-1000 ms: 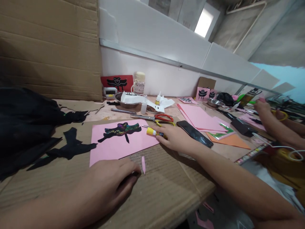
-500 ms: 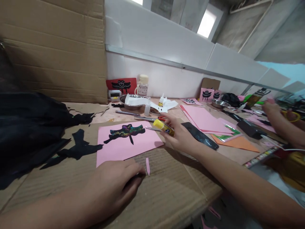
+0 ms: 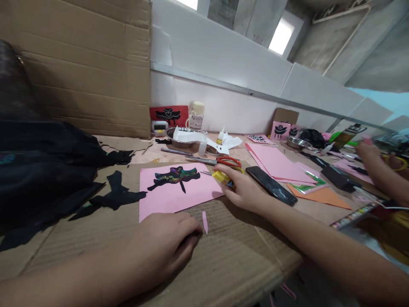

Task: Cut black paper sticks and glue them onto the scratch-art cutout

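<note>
In my right hand I hold a yellow glue stick, low over the right edge of a pink sheet. Glued or lying on that sheet is a black paper cut-out with shiny coloured patches. My left hand rests on the cardboard at the sheet's near edge. Its fingers are curled under, so whatever may be in them is hidden. Just right of those fingertips lies a small pink paper strip. Scissors with red handles lie behind my right hand.
Black paper scraps and a black bag lie at the left. A phone, pink sheets and a black box are at the right. Metal bowl stands at the back. A co-worker's hand is at far right.
My right hand has moved down with the glue stick, uncovering the scissors' red handles. The whole view has shifted slightly. My left hand stays curled beside the pink strip.
</note>
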`<state>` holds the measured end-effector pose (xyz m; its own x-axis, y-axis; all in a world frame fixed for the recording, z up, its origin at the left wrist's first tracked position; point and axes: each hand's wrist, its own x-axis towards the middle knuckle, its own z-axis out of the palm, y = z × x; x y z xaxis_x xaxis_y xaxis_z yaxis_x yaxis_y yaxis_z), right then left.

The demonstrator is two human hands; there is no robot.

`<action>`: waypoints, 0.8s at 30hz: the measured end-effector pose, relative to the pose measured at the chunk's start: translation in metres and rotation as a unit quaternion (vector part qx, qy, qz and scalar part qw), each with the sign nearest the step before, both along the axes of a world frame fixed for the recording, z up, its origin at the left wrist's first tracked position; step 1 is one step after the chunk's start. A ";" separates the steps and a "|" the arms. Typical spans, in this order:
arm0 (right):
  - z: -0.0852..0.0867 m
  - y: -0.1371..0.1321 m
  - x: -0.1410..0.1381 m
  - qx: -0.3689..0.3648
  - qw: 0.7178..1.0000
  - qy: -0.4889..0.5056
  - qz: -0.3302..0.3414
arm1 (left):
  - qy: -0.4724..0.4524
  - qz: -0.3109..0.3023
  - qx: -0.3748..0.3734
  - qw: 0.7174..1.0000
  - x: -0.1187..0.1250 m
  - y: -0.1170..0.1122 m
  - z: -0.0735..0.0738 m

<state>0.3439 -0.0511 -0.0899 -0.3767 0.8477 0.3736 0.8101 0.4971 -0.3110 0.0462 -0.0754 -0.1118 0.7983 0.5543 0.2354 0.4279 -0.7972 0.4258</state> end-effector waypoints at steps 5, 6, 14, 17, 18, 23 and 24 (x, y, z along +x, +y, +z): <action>0.026 0.025 -0.027 0.004 1.000 0.015 -0.028 | 0.012 -0.002 -0.003 1.000 0.001 -0.001 0.000; 0.033 0.037 -0.037 0.000 0.999 0.017 -0.032 | 0.017 0.000 -0.003 1.000 0.001 -0.001 0.001; 0.044 0.134 -0.116 -0.071 0.992 0.077 -0.075 | 0.037 0.002 -0.005 0.999 0.001 0.000 0.006; 0.030 0.148 -0.123 -0.093 0.987 0.080 -0.105 | 0.035 -0.003 -0.002 0.999 0.001 0.000 0.006; 0.026 0.151 -0.123 -0.095 0.986 0.080 -0.112 | 0.034 -0.003 -0.002 0.999 0.001 0.000 0.006; 0.021 0.159 -0.117 -0.096 0.985 0.076 -0.121 | 0.015 -0.006 -0.006 1.000 0.001 0.000 0.004; 0.020 0.160 -0.117 -0.099 0.985 0.074 -0.121 | 0.010 -0.007 -0.006 1.000 0.001 0.000 0.003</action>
<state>0.2269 0.1090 -0.0698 -0.1078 0.9678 0.2274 0.8355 0.2121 -0.5069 0.0472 -0.0752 -0.1087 0.8102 0.5460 0.2133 0.4252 -0.7979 0.4274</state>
